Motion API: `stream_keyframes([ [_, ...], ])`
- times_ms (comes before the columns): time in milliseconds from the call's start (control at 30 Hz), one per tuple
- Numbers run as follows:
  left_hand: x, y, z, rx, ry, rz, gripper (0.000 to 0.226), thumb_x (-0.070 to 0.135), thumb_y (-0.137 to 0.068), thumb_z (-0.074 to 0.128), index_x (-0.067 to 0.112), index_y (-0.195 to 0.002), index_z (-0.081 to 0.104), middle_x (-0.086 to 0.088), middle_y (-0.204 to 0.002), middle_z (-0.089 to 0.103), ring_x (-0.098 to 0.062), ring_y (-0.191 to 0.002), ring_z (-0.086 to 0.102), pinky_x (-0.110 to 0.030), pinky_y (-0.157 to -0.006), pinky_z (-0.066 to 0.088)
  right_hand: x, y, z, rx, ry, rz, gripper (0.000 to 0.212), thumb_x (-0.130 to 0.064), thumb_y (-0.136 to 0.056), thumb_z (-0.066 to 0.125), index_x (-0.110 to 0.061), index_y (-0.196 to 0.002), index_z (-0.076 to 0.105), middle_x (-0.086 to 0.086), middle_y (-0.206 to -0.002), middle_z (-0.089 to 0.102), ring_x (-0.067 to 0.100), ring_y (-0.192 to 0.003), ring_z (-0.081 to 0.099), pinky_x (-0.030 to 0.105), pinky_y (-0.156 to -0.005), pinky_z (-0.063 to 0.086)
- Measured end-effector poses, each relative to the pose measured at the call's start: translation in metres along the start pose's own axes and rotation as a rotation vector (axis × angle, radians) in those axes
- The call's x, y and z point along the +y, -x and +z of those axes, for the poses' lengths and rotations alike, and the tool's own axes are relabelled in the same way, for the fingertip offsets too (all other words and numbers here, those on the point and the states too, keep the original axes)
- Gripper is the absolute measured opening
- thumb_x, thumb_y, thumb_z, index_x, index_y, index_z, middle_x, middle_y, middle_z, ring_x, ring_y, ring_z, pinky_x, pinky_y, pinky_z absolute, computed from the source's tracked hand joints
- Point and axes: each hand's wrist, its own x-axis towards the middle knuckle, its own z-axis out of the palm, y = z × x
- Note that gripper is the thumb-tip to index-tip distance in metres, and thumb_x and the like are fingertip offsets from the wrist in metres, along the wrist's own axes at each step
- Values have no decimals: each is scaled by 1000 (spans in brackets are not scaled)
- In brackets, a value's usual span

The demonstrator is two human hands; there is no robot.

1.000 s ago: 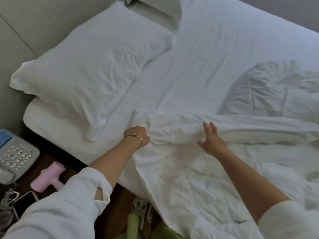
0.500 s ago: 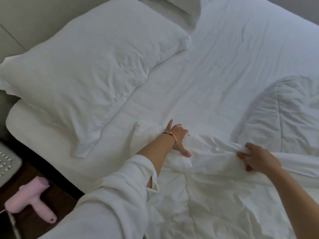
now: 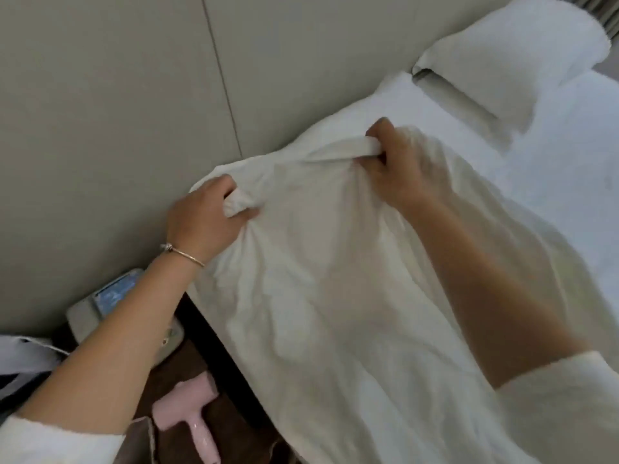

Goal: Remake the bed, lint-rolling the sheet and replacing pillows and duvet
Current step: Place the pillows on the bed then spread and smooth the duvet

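Gripping a bunched fold of the white duvet at its upper edge: left hand, fingers curled tight round the cloth, thumb pressed into the gather, thin bracelet at the wrist, forearm bare and reaching up from the lower left, white sleeve pushed back near the elbow. Lying below that forearm on the dark bedside surface: a grey telephone with a pale blue screen, partly hidden by the arm, and nearer the bottom edge a pink handled tool. Rising behind: a plain beige wall panel with one vertical seam. Clenching the same duvet edge further along and higher: right hand, fingers wrapped over a twisted roll of fabric, knuckles up, forearm stretched diagonally from the lower right, white cuff at the elbow. Hanging lifted and taut between the two hands, then draping down over the near side of the bed: the duvet, creased throughout. Resting at the head of the bed, far right and well apart from both hands: a white pillow, against the wall, with bare white sheet beside it.
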Motion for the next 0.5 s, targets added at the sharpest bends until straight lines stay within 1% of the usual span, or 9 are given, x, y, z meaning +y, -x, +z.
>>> stream_keyframes([
  [67, -37, -26, -9, -17, -38, -110, 43, 51, -80, 70, 17, -96, 49, -7, -107, 57, -33, -95, 58, -36, -67, 33, -16, -67, 48, -69, 33, -16, 12, -2, -89, 56, 2, -99, 50, 5, -84, 50, 7, -76, 42, 15, -66, 36],
  [133, -64, -39, 8, -162, -139, -200, 52, 54, -85, 63, 16, -116, 49, -7, -125, 51, -31, -110, 55, -38, -79, 38, -2, -100, 94, -232, 181, 85, 28, -14, -93, 58, -2, -118, 50, 14, -111, 53, 22, -97, 49, 30, -83, 38],
  [200, -84, -41, 38, -300, -215, -263, 53, 47, -90, 58, 17, -131, 44, -7, -134, 48, -30, -118, 52, -38, -90, 38, 25, -101, 131, -437, 394, 241, 49, -27, -95, 58, -9, -136, 40, 14, -140, 36, 33, -122, 45, 39, -99, 37],
  [233, -84, -37, 53, -292, -216, -253, 52, 41, -92, 56, 15, -134, 42, -9, -135, 49, -31, -120, 51, -38, -94, 37, 37, -92, 139, -477, 445, 276, 55, -30, -95, 58, -13, -141, 35, 11, -147, 26, 35, -128, 41, 43, -105, 36],
  [300, -75, -26, 82, -124, -65, -119, 56, 38, -93, 45, 11, -142, 39, -11, -137, 47, -32, -126, 46, -43, -104, 30, 52, -78, 151, -445, 385, 249, 57, -29, -95, 57, -16, -145, 31, 7, -151, 20, 32, -133, 36, 45, -111, 30],
  [333, -63, -20, 90, -85, 19, -41, 61, 45, -92, 39, 16, -146, 36, -10, -144, 42, -29, -135, 37, -49, -110, 22, 55, -74, 151, -424, 353, 225, 57, -28, -95, 56, -17, -145, 31, 6, -152, 22, 30, -134, 34, 43, -111, 26],
  [367, -51, -16, 99, -135, 43, 25, 68, 57, -90, 35, 26, -150, 28, -7, -154, 29, -26, -144, 21, -57, -112, 12, 57, -71, 149, -413, 331, 210, 57, -28, -95, 57, -17, -145, 30, 5, -152, 23, 28, -135, 33, 42, -111, 25],
  [433, -37, -13, 119, -373, -19, 39, 82, 80, -78, 35, 49, -148, 6, 2, -162, -7, -22, -147, -15, -69, -107, -1, 59, -69, 145, -399, 292, 200, 62, -27, -95, 60, -16, -147, 28, 5, -153, 24, 26, -136, 33, 38, -110, 25],
  [500, -40, -24, 134, -538, -61, -48, 96, 89, -68, 41, 59, -142, -10, 8, -157, -26, -21, -143, -29, -75, -104, 0, 60, -62, 144, -395, 268, 143, 70, -21, -93, 63, -16, -151, 23, 4, -159, 17, 25, -137, 33, 37, -110, 26],
])
